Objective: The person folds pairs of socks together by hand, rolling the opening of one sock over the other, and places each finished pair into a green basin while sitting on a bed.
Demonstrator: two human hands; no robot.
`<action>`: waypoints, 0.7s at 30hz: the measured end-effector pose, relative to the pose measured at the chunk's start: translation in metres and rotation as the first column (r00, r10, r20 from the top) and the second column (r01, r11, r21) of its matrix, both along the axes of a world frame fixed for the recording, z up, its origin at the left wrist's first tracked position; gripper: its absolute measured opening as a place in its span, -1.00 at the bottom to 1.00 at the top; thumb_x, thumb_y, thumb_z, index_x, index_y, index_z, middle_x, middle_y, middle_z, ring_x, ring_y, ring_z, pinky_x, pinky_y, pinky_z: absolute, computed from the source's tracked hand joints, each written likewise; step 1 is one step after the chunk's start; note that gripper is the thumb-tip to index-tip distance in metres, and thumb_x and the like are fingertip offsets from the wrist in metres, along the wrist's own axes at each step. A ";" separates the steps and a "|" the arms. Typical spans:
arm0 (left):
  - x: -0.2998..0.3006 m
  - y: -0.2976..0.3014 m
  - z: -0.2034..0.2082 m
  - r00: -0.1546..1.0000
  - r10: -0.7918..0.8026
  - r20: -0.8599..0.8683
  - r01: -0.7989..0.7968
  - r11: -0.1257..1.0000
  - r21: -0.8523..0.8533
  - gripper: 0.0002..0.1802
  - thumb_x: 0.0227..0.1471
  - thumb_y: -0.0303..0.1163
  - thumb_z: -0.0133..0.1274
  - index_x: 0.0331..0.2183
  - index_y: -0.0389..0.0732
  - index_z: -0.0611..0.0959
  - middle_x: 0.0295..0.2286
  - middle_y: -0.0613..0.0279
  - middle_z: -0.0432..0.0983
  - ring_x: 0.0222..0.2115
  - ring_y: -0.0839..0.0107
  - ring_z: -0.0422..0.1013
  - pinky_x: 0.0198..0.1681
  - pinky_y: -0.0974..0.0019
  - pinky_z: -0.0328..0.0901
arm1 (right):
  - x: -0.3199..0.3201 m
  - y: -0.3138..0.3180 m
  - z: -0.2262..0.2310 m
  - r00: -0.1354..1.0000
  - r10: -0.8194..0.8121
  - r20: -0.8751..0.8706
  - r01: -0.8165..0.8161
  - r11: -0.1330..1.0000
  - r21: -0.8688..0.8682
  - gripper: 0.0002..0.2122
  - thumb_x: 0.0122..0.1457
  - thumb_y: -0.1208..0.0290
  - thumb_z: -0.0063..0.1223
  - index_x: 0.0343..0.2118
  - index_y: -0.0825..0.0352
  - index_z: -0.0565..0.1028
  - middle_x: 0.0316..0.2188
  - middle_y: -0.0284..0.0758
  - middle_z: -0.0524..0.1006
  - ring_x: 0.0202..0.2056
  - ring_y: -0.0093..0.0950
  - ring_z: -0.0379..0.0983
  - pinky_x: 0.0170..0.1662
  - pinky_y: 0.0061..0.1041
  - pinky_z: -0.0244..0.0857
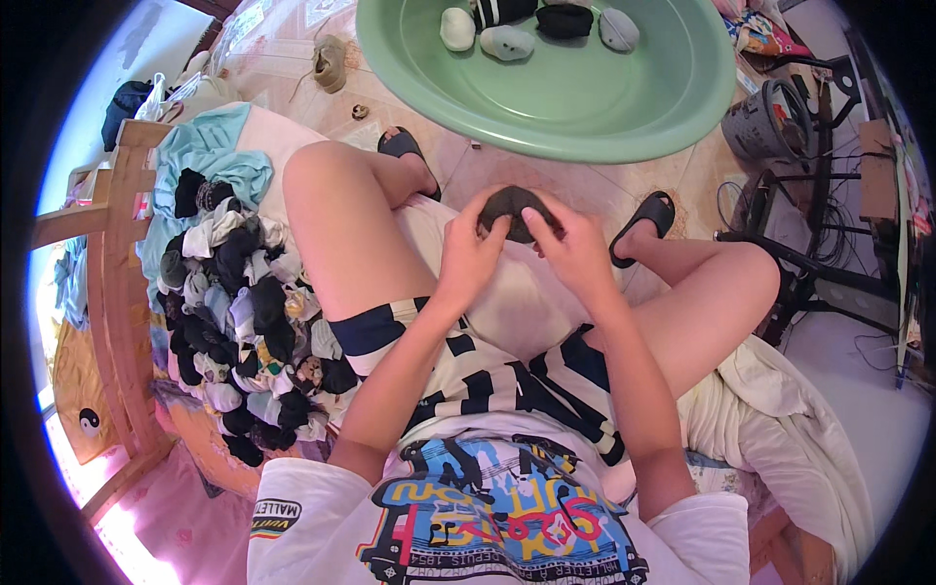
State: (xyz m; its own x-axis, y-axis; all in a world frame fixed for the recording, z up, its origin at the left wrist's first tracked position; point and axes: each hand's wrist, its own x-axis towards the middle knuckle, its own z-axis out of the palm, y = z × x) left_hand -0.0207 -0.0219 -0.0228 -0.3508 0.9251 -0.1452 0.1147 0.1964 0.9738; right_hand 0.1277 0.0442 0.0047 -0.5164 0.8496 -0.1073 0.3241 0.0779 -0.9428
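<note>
Your left hand (470, 239) and right hand (577, 244): both grasping a dark olive-grey, rounded, soft-fabric sock bundle (511, 202) | long axis: seemingly left-right, your hands hiding its ends | place: between your knees (317, 168), near the round, smooth green plastic basin (531, 139)

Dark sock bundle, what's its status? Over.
Left hand, right hand: both holding dark sock bundle. Bundle partly covered. Green basin ahead; nothing seen blocking hands.
</note>
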 end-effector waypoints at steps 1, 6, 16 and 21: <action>0.000 0.000 -0.001 0.997 0.014 -0.078 -0.015 1.000 -0.012 -0.60 0.02 -0.59 0.03 -0.03 -0.22 0.51 -0.46 0.08 0.56 -0.59 0.50 0.38 -0.49 0.39 0.29 | -0.003 -0.005 0.002 0.998 0.003 0.066 -0.013 0.988 0.152 -0.73 0.15 0.39 0.12 -0.12 0.42 0.51 -0.48 -0.15 0.58 -0.54 -0.31 0.50 -0.42 -0.42 0.38; 0.008 0.000 -0.005 0.983 0.083 -0.164 -0.088 0.996 -0.022 -0.65 0.01 -0.59 -0.01 -0.09 -0.24 0.51 -0.44 -0.03 0.56 -0.53 0.32 0.48 -0.42 0.29 0.34 | -0.015 -0.017 -0.019 0.997 -0.005 0.078 -0.032 0.884 0.466 -0.70 0.11 0.46 0.10 -0.08 0.37 0.48 -0.50 -0.11 0.55 -0.53 -0.22 0.49 -0.44 -0.35 0.35; -0.002 0.005 0.008 0.937 -0.020 0.350 0.063 0.992 -0.112 -0.56 0.12 -0.46 0.01 0.07 -0.18 0.45 -0.31 0.32 0.50 -0.44 0.57 0.38 -0.45 0.50 0.27 | -0.002 0.002 -0.024 0.928 -0.123 -0.353 -0.066 0.875 -0.479 -0.71 0.19 0.52 0.00 -0.01 0.36 0.41 -0.51 -0.34 0.48 -0.60 -0.62 0.38 -0.54 -0.60 0.29; 0.011 0.001 0.016 0.837 -0.164 0.522 0.185 0.983 0.012 -0.44 0.11 -0.47 0.05 0.16 -0.11 0.35 -0.31 0.38 0.46 -0.42 0.63 0.34 -0.43 0.55 0.23 | 0.012 0.010 -0.017 0.938 -0.158 -0.308 0.001 0.891 -0.454 -0.79 0.14 0.58 -0.05 -0.14 0.40 0.44 -0.51 -0.37 0.48 -0.61 -0.66 0.36 -0.57 -0.64 0.26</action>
